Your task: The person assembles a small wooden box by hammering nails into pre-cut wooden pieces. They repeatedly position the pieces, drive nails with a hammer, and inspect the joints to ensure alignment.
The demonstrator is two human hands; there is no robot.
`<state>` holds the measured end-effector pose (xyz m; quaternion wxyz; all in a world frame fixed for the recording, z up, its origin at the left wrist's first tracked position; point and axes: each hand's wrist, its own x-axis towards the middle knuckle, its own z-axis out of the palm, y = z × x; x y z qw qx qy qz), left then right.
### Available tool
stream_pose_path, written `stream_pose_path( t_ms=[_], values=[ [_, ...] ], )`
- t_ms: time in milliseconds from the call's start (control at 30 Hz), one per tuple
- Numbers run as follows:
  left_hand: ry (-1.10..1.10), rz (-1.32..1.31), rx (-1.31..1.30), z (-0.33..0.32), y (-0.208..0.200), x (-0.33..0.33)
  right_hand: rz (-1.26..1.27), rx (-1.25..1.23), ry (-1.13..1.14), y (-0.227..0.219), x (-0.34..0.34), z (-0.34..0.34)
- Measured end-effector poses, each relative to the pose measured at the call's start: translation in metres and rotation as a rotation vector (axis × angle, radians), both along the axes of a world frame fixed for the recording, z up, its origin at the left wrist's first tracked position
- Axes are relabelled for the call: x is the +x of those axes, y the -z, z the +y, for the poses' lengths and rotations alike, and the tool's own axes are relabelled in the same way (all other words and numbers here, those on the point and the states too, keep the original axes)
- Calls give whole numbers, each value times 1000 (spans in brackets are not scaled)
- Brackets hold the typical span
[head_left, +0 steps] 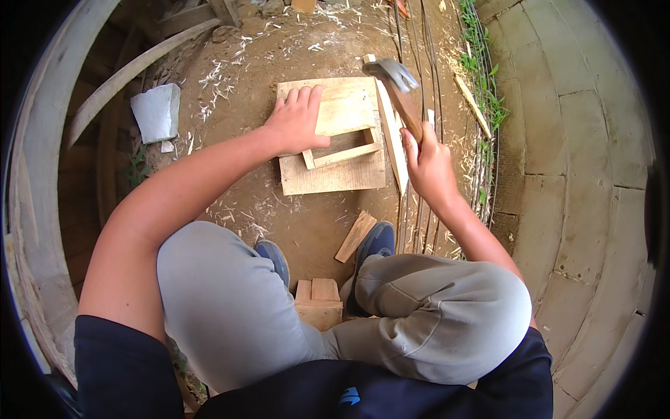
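Note:
A pale wooden box-like piece (333, 180) lies on the dirt ground in front of me, made of a bottom board, a raised frame and a top board (347, 98). An open gap shows along the frame's near side. My left hand (300, 122) rests with fingers stretched over the top board's left part, its thumb near the gap. To the right of the box, my right hand (430, 162) grips the wooden handle of a claw hammer (394, 73). The hammer's metal head is raised above the box's upper right corner, apart from the board.
A long wood strip (393, 136) lies right of the box, beside dark rods or cables (426, 42). Wood offcuts (356, 236) and small blocks (318, 293) lie near my shoes. A pale stone block (155, 113) is at left; a block wall (579, 140) rises at right.

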<state>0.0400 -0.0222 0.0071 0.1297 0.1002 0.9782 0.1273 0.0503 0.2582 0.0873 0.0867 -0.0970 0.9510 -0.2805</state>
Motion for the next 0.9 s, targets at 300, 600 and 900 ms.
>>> stream_pose_path(
  t_ms=[300, 600, 900],
  values=[
    [-31, 99, 60, 7, 2, -5, -123, -214, 130, 43, 8, 32],
    [-95, 200, 70, 18, -6, 1, -257, -697, 198, 99, 24, 22],
    [-86, 291, -24, 17, -7, 8, -85, -766, 329, 122, 25, -9]
  ],
)
